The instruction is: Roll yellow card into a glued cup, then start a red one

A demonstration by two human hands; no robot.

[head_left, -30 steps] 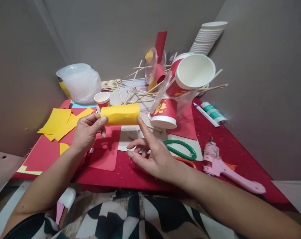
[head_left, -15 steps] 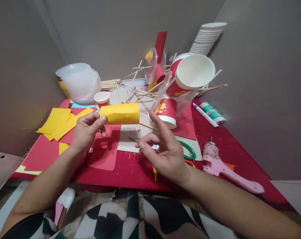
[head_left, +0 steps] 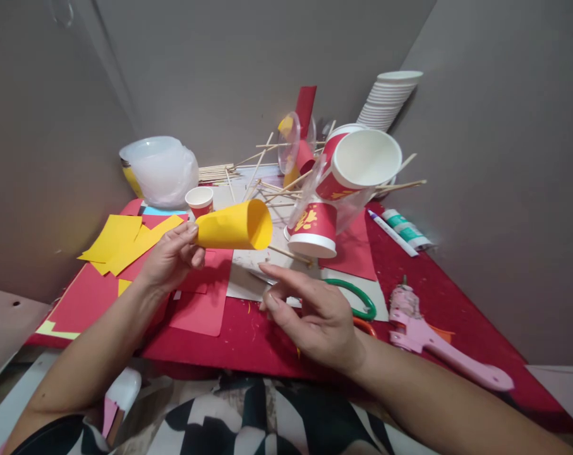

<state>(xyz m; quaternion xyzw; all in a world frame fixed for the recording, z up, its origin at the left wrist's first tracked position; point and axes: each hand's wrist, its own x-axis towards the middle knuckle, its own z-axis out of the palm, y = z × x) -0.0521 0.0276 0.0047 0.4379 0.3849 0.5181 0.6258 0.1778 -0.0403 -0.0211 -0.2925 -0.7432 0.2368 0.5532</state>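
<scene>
A yellow paper tube [head_left: 227, 227] is pinched at its left end between the thumb and fingers of my left hand [head_left: 172, 256]. Its wide right mouth faces partly toward me. My right hand [head_left: 314, 313] hovers over the front of the table with its fingers apart and nothing in them. Below it lie scissors, whose green handle [head_left: 357, 297] shows to the right of that hand. Past the tube stand several red and white paper cups, one small cup [head_left: 199, 201] and a joined pair with an upper cup [head_left: 366, 158] tipped toward me.
A pink glue gun [head_left: 438, 341], a white marker [head_left: 393, 234] and a green-white roll [head_left: 406, 229] lie on the right. Yellow paper pieces [head_left: 120, 240] cover red sheets at left. Behind are a plastic bowl [head_left: 153, 170], wooden sticks [head_left: 217, 172] and a tall cup stack [head_left: 385, 101].
The yellow tube has turned so its right mouth opens toward me. My right hand has dropped lower, its index finger now pointing left. The whole view has shifted slightly.
</scene>
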